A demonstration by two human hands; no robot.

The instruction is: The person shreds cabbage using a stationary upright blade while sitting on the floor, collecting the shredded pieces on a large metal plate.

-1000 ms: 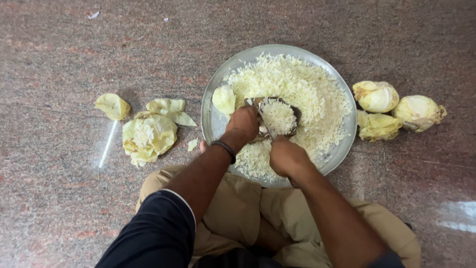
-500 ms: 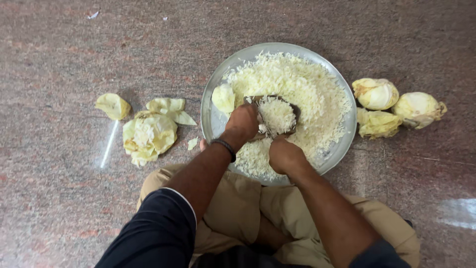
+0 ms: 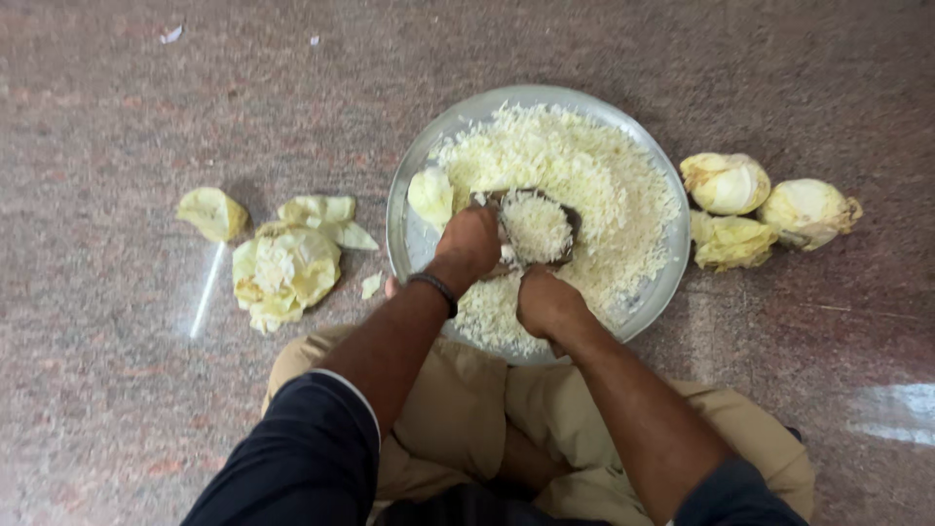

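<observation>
Head view: left hand (image 3: 469,244), right hand (image 3: 547,304) fingers gripping one grater (image 3: 535,228); three cabbages (image 3: 726,182) beside tray (image 3: 414,239).

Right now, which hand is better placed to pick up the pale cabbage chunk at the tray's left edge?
Left. The left hand sits right beside the pale cabbage chunk on the round steel tray; the right hand is farther away.
</observation>
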